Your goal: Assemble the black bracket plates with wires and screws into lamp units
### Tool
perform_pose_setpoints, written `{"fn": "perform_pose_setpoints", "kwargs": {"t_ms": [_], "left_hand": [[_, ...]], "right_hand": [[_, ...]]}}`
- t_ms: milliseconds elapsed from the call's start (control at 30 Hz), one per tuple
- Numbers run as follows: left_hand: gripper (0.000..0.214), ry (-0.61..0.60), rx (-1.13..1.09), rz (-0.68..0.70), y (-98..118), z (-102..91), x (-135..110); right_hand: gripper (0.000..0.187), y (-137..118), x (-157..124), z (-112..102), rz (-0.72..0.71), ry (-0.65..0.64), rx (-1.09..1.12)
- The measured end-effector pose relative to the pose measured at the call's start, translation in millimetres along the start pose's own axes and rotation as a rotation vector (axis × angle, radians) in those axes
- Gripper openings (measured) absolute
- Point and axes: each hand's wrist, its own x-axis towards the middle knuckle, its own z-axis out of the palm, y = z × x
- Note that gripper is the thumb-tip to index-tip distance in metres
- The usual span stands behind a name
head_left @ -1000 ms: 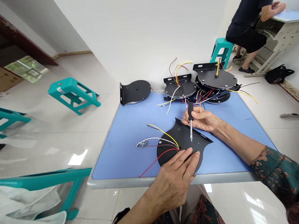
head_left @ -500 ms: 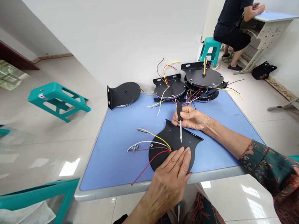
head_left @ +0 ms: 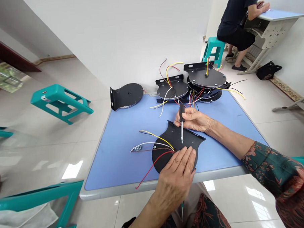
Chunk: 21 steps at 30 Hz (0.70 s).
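Note:
A black round metal plate with a bracket flange (head_left: 166, 160) lies flat on the blue tabletop (head_left: 113, 159), with yellow (head_left: 155, 136), white (head_left: 150, 144) and red (head_left: 150, 167) wires running from it. My left hand (head_left: 176, 173) rests flat on the plate, fingers slightly apart, covering its lower part. Above the plate's middle, my right hand (head_left: 194, 120) grips a black-handled screwdriver (head_left: 182, 122) upright. Its metal shaft points down, with the tip at the plate's surface. A small metal connector (head_left: 137, 148) sits at the white wire's end.
Several similar black plates with wires stand along the table's far edge, including a lone one (head_left: 127, 96) and a stack (head_left: 206, 78). A seated person (head_left: 235, 26) works at a desk beyond. Teal plastic stools (head_left: 61, 103) stand on the tiled floor.
The view swung left and settled. The screwdriver leans slightly more, and my left hand has shifted a little up the plate.

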Motion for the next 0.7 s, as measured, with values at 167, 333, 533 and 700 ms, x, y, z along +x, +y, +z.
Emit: {"fn": "perform_pose_setpoints", "kwargs": {"t_ms": [167, 333, 533, 700], "left_hand": [[0.044, 0.028, -0.061, 0.026, -6, -5.0, 4], [0.046, 0.003, -0.107, 0.055, -13, -10.1, 1], [0.046, -0.009, -0.144, 0.073, -16, -12.7, -1], [0.046, 0.001, -0.154, 0.069, -16, -11.9, -1]], "right_hand": [[0.028, 2, -2, 1, -0.037, 0.009, -0.004], [0.029, 2, -4, 0, -0.038, 0.039, -0.009], [0.033, -5, -7, 8, 0.003, 0.085, -0.019], [0.031, -13, -19, 22, -0.013, 0.215, -0.058]]}}
